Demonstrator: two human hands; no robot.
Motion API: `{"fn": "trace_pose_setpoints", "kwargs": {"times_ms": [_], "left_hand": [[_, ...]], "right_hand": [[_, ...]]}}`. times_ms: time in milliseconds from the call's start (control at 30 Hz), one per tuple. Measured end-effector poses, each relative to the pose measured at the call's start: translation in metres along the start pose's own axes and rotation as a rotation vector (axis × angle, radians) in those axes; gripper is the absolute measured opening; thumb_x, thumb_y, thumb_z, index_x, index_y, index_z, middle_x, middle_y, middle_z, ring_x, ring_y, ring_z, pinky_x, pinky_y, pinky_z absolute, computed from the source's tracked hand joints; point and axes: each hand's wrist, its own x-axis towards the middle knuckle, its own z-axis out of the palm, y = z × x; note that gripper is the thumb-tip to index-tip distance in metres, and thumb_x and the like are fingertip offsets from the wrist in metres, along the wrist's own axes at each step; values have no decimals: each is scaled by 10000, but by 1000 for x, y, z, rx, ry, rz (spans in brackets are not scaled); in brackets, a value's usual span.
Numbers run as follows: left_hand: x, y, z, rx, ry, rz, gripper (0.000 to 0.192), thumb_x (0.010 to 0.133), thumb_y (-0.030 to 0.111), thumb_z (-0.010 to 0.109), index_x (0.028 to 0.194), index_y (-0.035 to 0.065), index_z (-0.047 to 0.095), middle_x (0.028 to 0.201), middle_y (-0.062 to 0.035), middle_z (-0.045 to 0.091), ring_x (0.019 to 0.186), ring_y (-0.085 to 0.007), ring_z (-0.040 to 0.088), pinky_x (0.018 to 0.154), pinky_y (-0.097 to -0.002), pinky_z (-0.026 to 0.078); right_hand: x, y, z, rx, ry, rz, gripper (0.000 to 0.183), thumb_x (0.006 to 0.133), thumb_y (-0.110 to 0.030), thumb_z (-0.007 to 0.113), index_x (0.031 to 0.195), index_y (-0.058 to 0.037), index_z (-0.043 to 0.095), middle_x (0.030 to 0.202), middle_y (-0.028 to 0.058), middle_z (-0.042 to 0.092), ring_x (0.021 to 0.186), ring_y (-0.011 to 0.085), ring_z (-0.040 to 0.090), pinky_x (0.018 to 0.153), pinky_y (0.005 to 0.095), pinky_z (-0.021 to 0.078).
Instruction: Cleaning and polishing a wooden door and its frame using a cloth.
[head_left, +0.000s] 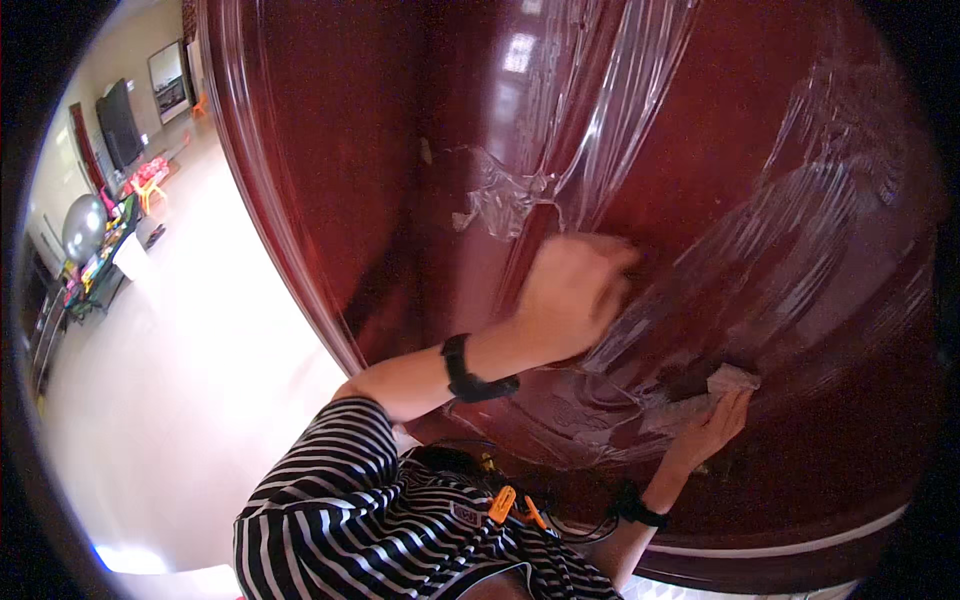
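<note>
A glossy dark-red panel (382, 150), apparently a wooden door, fills most of the view. Clear plastic film (637, 82) clings to it in wrinkled, torn sheets. My left hand (577, 296) is blurred over the middle of the panel. Its fingers are curled in, beside a ragged film edge (502, 195); whether film is pinched inside them is hidden. Lower right, my right hand (716, 427) holds a whitish folded cloth or paper wad (731, 379) against the panel. Loose, crumpled film (585, 416) hangs between the two hands, over a carved relief.
A pale floor (187, 375) stretches left, beyond the panel's moulded edge (262, 165). Farther off stand a cluttered table (112, 247), a silver balloon (84, 229), a white bin (133, 259) and an orange stool (150, 193). Orange clips (502, 504) and a cable hang at my striped shirt.
</note>
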Motion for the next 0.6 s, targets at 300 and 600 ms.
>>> {"fn": "trace_pose_setpoints", "kwargs": {"times_ms": [300,600], "left_hand": [[-21,-31,-42,-862,95,-1012,377,902,69,631,1257,13,517,1115,-80,601,985,-166,588,860,-294,471],[14,-23,-33,-1102,163,-1099,225,896,130,668,1102,60,614,1006,-15,644,933,-125,596,769,-267,460]], "right_hand": [[-3,11,26,-19,141,-100,596,941,82,500,1478,-164,412,1518,146,373,1307,340,438,962,448,480],[1,3,14,16,108,-106,536,964,21,524,1466,-138,424,1513,152,377,1335,332,417,1011,444,460]]}}
